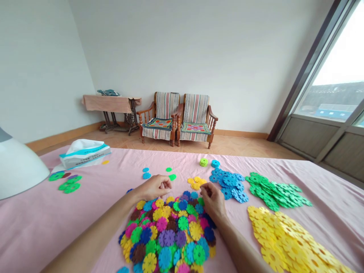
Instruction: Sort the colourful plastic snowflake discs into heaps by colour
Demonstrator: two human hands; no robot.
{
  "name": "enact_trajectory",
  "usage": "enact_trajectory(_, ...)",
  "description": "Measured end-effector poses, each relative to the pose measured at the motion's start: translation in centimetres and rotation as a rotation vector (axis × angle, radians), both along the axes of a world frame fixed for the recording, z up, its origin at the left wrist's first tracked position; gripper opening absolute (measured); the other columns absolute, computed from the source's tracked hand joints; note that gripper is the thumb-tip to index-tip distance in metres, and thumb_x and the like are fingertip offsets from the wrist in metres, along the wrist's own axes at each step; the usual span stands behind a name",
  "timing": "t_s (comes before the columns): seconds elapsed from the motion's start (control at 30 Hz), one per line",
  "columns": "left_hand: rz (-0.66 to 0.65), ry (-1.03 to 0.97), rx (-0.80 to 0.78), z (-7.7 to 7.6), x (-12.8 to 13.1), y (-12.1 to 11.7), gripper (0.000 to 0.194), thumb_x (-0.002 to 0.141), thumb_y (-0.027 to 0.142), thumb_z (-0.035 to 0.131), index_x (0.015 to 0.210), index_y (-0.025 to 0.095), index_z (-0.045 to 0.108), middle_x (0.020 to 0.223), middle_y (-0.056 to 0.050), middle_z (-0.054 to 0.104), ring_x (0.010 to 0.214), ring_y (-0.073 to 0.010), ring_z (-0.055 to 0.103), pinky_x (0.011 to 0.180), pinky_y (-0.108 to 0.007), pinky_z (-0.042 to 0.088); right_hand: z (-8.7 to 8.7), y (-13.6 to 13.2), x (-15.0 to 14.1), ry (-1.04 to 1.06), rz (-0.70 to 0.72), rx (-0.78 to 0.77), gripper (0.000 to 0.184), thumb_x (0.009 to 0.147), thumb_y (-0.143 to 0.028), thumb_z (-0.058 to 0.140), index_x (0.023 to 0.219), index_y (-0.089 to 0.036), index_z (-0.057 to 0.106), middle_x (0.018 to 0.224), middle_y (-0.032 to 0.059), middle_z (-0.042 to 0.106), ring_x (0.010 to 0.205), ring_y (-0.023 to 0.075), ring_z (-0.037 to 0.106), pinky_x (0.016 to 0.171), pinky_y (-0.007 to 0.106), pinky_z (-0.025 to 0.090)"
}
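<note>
At the pile [170, 238]'s far-left edge the left hand [163, 185] curls; at its far-right, the right hand [203, 189]. Whether either pinches a disc, I cannot tell. A low right forearm [241, 242] could drag discs off the pile. Just beyond it, yellow discs [196, 184] could get knocked into the blue heap [229, 184], crowding that side. Right of the pile: green heap [275, 191], yellow heap [292, 242]; far left: tissues [85, 155].
</note>
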State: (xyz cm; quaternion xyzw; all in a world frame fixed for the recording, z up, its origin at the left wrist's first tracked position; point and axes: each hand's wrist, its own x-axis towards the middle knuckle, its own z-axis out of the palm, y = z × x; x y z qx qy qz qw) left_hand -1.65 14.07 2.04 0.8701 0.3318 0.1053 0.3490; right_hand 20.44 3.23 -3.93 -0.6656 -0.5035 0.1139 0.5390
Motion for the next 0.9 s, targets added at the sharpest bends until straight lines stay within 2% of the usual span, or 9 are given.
enact_trajectory(0.13,-0.092,0.186,0.102,1.0,-2.5,-0.3,0.020,0.064,0.022,0.056,0.081,0.016,0.064,0.083,-0.002,0.063,0.067,-0.0131,0.055,0.057,-0.019,0.039,0.1,0.0,0.0,-0.015,0.006,-0.028,0.023,0.074,-0.034,0.046,0.069,-0.017,0.060,0.057,0.0019,0.062,0.049,0.0145,0.052,0.047,0.023,0.035)
enact_trajectory(0.33,-0.152,0.223,0.083,2.0,-2.9,-1.1,0.021,0.061,0.020,0.058,0.081,0.017,0.064,0.083,-0.001,0.059,0.069,-0.0143,0.053,0.058,-0.019,0.039,0.0,-0.1,0.0,-0.039,0.009,-0.051,0.022,0.075,-0.034,0.046,0.069,-0.018,0.059,0.056,0.0003,0.060,0.049,0.0141,0.051,0.048,0.023,0.035)
enact_trajectory(0.53,-0.185,0.225,0.060,2.1,-2.7,-1.3,0.025,0.061,0.018,0.057,0.085,0.018,0.064,0.088,-0.001,0.057,0.070,-0.0138,0.054,0.059,-0.019,0.040,0.2,-0.2,-0.1,-0.056,0.018,-0.048,0.021,0.076,-0.032,0.045,0.069,-0.018,0.059,0.058,0.0006,0.060,0.051,0.0146,0.052,0.049,0.023,0.035)
enact_trajectory(0.73,-0.257,0.223,0.057,1.9,-2.5,-1.3,0.009,0.062,0.017,0.055,0.071,0.017,0.058,0.077,0.002,0.053,0.066,-0.0120,0.051,0.056,-0.018,0.037,0.1,-0.1,-0.1,-0.067,0.012,-0.050,0.020,0.076,-0.030,0.045,0.068,-0.018,0.058,0.055,-0.0006,0.057,0.050,0.0139,0.051,0.048,0.022,0.034)
enact_trajectory(0.9,-0.236,0.226,-0.039,1.4,-2.2,-1.1,0.027,0.060,0.020,0.060,0.086,0.017,0.059,0.076,0.002,0.055,0.065,-0.0123,0.050,0.054,-0.018,0.037,0.0,-0.2,-0.1,-0.089,0.017,-0.054,0.019,0.077,-0.028,0.045,0.069,-0.018,0.058,0.055,-0.0011,0.056,0.050,0.0133,0.051,0.049,0.022,0.034)
